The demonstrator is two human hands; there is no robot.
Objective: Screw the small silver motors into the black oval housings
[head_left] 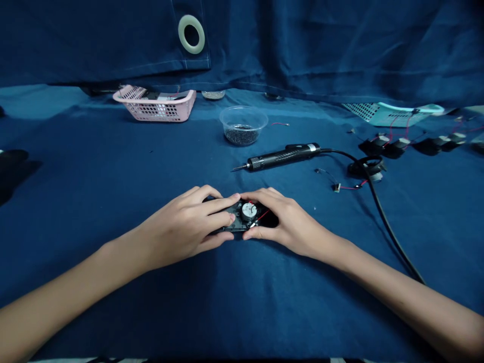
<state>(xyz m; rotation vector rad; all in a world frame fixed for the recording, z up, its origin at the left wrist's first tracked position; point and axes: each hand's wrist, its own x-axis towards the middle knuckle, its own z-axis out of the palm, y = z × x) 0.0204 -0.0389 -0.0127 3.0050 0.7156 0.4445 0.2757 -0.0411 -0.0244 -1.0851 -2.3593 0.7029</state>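
**One black casing (pixel 237 224), held by its edges**

Near side of the screwdriver (pixel 284 157), my left hand (pixel 185 222) and right hand (pixel 289 217) pinch it, thumbs against fingers. Probably light, stiff; I'd grip the rims (the red wire (pixel 262 216) seems fragile). It carries one motor (pixel 248 210). Beyond the screwdriver: one bowl (pixel 226 122), one pink basket (pixel 162 112).

Dim, cool light. Curtain (pixel 321 45) shadowed between folds. Pale motor (pixel 249 211) bright near centre, fairly sharp. Dark object (pixel 13 169) at left edge smeared; black parts (pixel 427 146) toward right blurred.
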